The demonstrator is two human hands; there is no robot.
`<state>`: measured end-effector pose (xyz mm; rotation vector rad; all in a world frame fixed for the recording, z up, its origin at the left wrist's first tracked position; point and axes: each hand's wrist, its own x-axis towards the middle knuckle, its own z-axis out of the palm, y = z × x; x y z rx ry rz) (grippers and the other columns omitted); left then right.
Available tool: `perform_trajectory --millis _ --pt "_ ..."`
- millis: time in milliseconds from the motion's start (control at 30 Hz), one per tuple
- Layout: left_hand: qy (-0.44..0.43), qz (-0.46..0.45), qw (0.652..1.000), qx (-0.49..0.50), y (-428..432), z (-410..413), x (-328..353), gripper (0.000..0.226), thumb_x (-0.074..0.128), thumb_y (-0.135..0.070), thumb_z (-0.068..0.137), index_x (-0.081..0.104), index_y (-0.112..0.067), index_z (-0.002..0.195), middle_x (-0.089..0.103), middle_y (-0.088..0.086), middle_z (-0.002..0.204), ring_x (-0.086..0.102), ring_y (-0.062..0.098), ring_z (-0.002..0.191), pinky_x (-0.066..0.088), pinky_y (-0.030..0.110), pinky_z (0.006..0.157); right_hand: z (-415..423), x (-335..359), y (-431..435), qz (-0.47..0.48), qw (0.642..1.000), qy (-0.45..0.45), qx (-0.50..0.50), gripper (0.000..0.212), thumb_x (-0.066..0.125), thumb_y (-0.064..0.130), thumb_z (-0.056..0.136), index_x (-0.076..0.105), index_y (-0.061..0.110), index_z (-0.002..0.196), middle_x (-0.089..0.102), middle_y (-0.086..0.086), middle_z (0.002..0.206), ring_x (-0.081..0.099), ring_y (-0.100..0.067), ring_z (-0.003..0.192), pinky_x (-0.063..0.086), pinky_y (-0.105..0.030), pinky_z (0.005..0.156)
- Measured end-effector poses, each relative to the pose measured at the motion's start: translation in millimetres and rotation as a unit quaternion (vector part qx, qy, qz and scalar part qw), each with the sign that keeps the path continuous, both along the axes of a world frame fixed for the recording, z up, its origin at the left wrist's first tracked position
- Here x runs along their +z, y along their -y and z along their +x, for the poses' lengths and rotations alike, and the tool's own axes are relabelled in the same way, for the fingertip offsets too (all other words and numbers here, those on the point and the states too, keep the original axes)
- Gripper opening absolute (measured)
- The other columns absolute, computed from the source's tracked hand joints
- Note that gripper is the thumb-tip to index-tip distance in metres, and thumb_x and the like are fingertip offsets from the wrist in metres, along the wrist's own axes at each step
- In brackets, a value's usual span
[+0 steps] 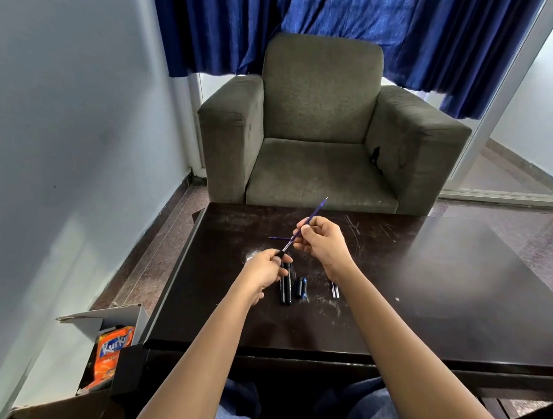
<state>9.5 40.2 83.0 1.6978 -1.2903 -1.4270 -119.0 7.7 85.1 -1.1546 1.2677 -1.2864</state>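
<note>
Glossy, scratched dark wood table (425,281), matt grey cloth armchair (321,115), plastic refill (316,211), sheeny blue curtains (374,28).

A dark, scratched counter (424,297) carries two black pens (285,288) lying side by side. A short blue cap (301,286) sits just beside them on the right, and two thin pale pieces (335,290) lie farther right. A thin purple refill (278,238) lies flat farther back. Beyond the counter stands a grey-green armchair (321,115) under blue curtains (358,27). On the floor (157,251) at the left, near the pale wall (64,134), an open cardboard box (128,317) holds an orange snack packet (110,354).
</note>
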Motion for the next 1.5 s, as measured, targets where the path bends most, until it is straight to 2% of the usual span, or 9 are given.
perform_trajectory --millis 100,400,567,667,767,867,967,1267,1500 --pt "0.019 -0.018 1.000 -0.014 1 -1 0 0.036 0.029 -0.014 0.103 0.061 -0.012 0.119 0.058 0.001 0.099 0.046 0.001 0.065 0.030 0.019 0.054 1 -4 2 -0.005 1.000 -0.016 -0.003 0.017 0.043 0.002 0.098 0.059 0.003 0.093 0.063 -0.007 0.082 0.060 -0.010 0.067 0.055 -0.017 0.060" --pt "0.031 -0.027 0.999 -0.020 3 1 -1 0.037 0.028 -0.012 0.103 0.060 -0.010 0.122 0.057 0.002 0.100 0.046 0.001 0.064 0.030 0.017 0.053 3 -11 8 0.011 1.000 0.003 0.023 0.021 0.037 -0.001 0.099 0.055 0.005 0.090 0.061 -0.007 0.080 0.062 -0.012 0.070 0.055 -0.016 0.060" --pt "0.036 -0.013 0.999 -0.016 5 2 0 0.036 0.030 -0.018 0.103 0.058 -0.016 0.126 0.065 0.001 0.105 0.052 0.003 0.076 0.033 0.020 0.059 3 -12 5 0.028 0.994 0.003 0.109 0.023 0.039 -0.005 0.097 0.058 0.004 0.088 0.061 -0.007 0.081 0.060 -0.015 0.069 0.054 -0.017 0.064" --pt "0.035 -0.008 0.999 -0.008 6 2 -2 0.036 0.033 -0.023 0.102 0.055 -0.023 0.130 0.069 0.002 0.111 0.053 0.011 0.093 0.037 0.026 0.067 2 -13 6 0.037 0.985 -0.058 0.160 0.025 0.042 -0.013 0.093 0.063 -0.007 0.105 0.063 -0.004 0.081 0.060 -0.010 0.066 0.052 -0.013 0.064" --pt "0.023 -0.028 0.999 0.009 8 3 -2 0.033 0.033 -0.022 0.102 0.060 -0.024 0.121 0.068 0.001 0.104 0.052 0.006 0.080 0.036 0.025 0.062 -1 -18 12 0.068 0.976 -0.152 0.140 0.041 0.037 -0.018 0.085 0.067 -0.001 0.107 0.065 -0.001 0.081 0.061 -0.009 0.075 0.049 -0.016 0.067" --pt "0.008 -0.033 0.999 0.026 10 3 -2 0.033 0.031 -0.021 0.101 0.064 -0.027 0.103 0.063 -0.004 0.094 0.050 0.007 0.076 0.036 0.026 0.064 -9 -37 17 0.065 0.908 -0.405 0.085 0.039 0.042 -0.008 0.083 0.071 0.008 0.105 0.067 -0.002 0.092 0.061 -0.017 0.088 0.046 -0.018 0.068" --pt "0.003 -0.030 0.999 0.027 10 3 -4 0.034 0.032 -0.021 0.101 0.065 -0.029 0.100 0.063 -0.006 0.092 0.051 0.008 0.080 0.035 0.027 0.062 -14 -60 15 0.097 0.843 -0.519 0.107 0.036 0.051 0.000 0.083 0.066 0.010 0.115 0.067 -0.009 0.114 0.063 -0.023 0.103 0.051 -0.026 0.083" --pt "0.011 -0.033 0.999 0.023 11 0 -3 0.034 0.033 -0.021 0.101 0.065 -0.030 0.099 0.063 -0.007 0.088 0.053 0.008 0.083 0.033 0.025 0.056 -10 -80 14 0.140 0.808 -0.559 0.125 0.042 0.062 0.009 0.082 0.057 0.010 0.124 0.059 -0.011 0.122 0.063 -0.025 0.106 0.053 -0.031 0.083" --pt "0.015 -0.041 0.999 0.015 10 0 -2 0.034 0.032 -0.021 0.100 0.065 -0.030 0.099 0.063 -0.007 0.090 0.052 0.008 0.083 0.033 0.025 0.057 -11 -79 16 0.178 0.824 -0.528 0.102 0.037 0.063 0.006 0.080 0.060 0.005 0.117 0.064 -0.011 0.112 0.064 -0.023 0.100 0.050 -0.026 0.076"
